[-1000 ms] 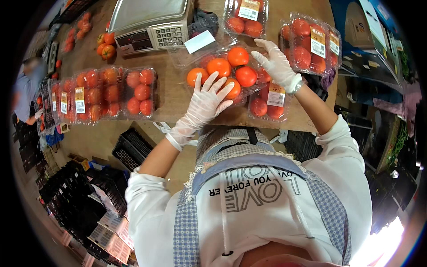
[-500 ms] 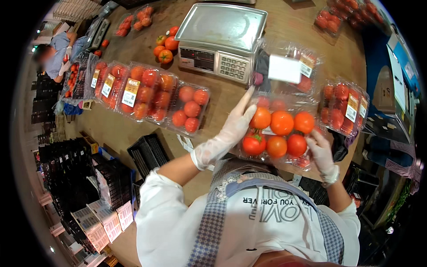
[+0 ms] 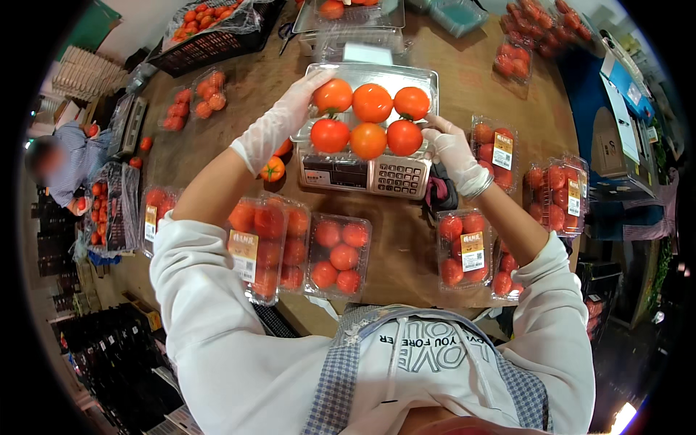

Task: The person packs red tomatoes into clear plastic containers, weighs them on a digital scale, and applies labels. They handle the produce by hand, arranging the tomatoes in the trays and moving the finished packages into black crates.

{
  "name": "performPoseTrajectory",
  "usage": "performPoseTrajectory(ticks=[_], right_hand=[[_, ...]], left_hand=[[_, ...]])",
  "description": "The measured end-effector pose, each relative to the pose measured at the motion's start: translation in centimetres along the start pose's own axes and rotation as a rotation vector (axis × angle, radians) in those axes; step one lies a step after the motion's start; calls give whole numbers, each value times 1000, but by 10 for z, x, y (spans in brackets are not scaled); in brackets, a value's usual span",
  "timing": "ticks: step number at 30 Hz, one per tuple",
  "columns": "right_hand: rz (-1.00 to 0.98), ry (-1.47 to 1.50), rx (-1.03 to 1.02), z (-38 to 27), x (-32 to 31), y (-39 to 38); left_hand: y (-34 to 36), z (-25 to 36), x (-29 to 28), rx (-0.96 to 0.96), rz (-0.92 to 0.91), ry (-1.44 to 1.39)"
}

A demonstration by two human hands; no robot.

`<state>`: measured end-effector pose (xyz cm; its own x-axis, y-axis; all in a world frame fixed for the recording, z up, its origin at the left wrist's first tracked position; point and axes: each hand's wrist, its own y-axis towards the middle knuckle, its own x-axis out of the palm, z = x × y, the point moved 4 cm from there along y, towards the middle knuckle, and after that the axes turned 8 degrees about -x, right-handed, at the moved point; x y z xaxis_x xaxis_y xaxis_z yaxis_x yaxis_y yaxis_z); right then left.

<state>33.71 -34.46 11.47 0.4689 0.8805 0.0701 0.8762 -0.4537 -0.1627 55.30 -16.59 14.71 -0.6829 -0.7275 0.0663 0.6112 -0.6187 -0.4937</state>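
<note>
A clear plastic tray of several red and orange tomatoes [image 3: 368, 116] rests on the metal platter of a grey weighing scale [image 3: 362, 174] with a keypad. My left hand [image 3: 279, 119], in a thin white glove, holds the tray's left end with fingers reaching over its top left corner. My right hand [image 3: 453, 148], also gloved, grips the tray's right end. A loose tomato [image 3: 272, 169] lies on the wooden table [image 3: 406, 246] just left of the scale.
Sealed, labelled tomato packs lie at the near left [image 3: 290, 250], near right [image 3: 467, 250] and far right [image 3: 558, 192]. A black crate of tomatoes [image 3: 210, 32] stands at the back left. Another person [image 3: 61, 163] works at the far left.
Both hands carried the tomato tray from in front of my chest up onto the scale's platter. The view swung so the scale is now centred.
</note>
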Motion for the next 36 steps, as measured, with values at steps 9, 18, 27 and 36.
performPoseTrajectory(ticks=[9, 18, 27, 36], right_hand=[[-136, -666, -313, -1, 55, 23], [-258, -495, -518, -63, 65, 82], [-395, 436, -180, -161, 125, -21], [-91, 290, -53, -67, 49, 6]], left_hand=[[-97, 10, -71, 8, -28, -360], [-144, 65, -139, 297, -215, -408], [-133, 105, -99, 311, 50, -334], [-48, 44, -4, -90, -156, -322]])
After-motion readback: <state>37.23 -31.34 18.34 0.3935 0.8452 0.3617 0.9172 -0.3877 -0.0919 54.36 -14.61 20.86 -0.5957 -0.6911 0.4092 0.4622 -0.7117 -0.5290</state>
